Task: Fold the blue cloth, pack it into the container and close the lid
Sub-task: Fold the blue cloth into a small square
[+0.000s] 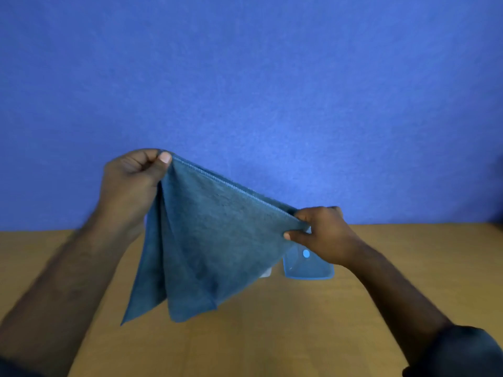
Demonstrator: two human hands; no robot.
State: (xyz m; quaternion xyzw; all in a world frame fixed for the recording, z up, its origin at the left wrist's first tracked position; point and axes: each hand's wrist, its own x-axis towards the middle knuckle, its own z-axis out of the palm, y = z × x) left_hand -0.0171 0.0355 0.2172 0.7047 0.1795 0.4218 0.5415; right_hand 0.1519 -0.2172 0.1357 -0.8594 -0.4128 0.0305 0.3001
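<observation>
Now I'm mid-fold: my left hand [136,172] pinches one corner of the blue cloth [206,235], my right hand [321,232] grips the other, cloth hanging above the bench [272,336]. Next, bring corners together; the lid [307,268] waits near the far edge.

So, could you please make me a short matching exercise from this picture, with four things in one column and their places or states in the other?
Things:
1. cloth
2. left hand
3. right hand
4. lid

Places or states:
A. lies on the table, partly behind a hand
B. pinches the higher corner
C. hangs in the air, stretched between both hands
D. pinches the lower corner

Pairs: 1-C, 2-B, 3-D, 4-A
</observation>
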